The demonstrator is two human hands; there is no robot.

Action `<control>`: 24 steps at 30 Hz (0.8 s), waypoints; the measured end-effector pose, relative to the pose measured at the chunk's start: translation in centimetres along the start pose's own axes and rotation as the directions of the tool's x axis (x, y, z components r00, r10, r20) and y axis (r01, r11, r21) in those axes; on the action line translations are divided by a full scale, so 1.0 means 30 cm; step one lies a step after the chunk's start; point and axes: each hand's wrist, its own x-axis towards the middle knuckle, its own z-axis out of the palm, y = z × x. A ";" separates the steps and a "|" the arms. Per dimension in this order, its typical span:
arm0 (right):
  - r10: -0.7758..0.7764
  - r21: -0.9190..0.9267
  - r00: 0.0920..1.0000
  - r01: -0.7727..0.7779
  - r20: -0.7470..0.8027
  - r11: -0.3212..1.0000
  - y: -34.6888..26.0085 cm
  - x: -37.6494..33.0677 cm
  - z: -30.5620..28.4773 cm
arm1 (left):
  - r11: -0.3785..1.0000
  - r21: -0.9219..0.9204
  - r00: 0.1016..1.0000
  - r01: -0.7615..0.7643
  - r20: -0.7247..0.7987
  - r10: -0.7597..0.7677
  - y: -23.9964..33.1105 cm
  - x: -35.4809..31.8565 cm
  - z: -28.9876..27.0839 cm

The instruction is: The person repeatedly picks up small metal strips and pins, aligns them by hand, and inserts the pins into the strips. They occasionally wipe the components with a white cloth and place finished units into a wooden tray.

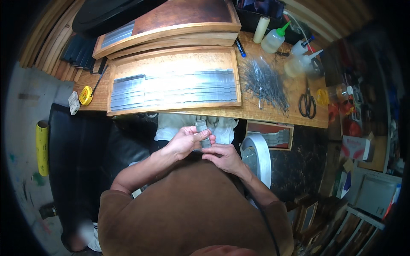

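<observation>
A small stack of grey metal strips is in front of the table's edge, over white cloth, near the person's chest. The left hand grips it between thumb and fingers; the right hand is at its lower end, though I cannot tell whether its fingers pinch it. A narrow gap separates the stack from the wooden tray, whose front rim lies along the edge of the table. A pale ring stands just beside the right forearm, limiting room there. Rows of strips nearly span the tray's width. Stacked trays block the back; thin wires and scissors lie rightward, a tape measure leftward.
</observation>
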 end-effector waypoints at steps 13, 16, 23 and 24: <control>0.154 0.337 0.957 -0.066 -0.244 0.939 0.021 -0.029 0.151 | 0.967 0.251 0.999 0.040 -0.007 -0.040 0.069 0.055 -0.029; 0.190 0.392 0.951 -0.081 -0.246 0.916 0.032 -0.010 0.150 | 0.968 0.252 1.000 0.004 -0.003 -0.003 0.089 0.061 -0.021; 0.088 0.264 0.968 -0.023 -0.235 0.964 -0.012 0.017 0.111 | 0.978 0.185 0.992 0.094 0.069 -0.108 0.105 0.069 -0.037; 0.074 0.257 0.969 -0.011 -0.235 0.966 -0.006 0.019 0.111 | 0.979 0.175 0.988 0.109 0.085 -0.125 0.104 0.075 -0.041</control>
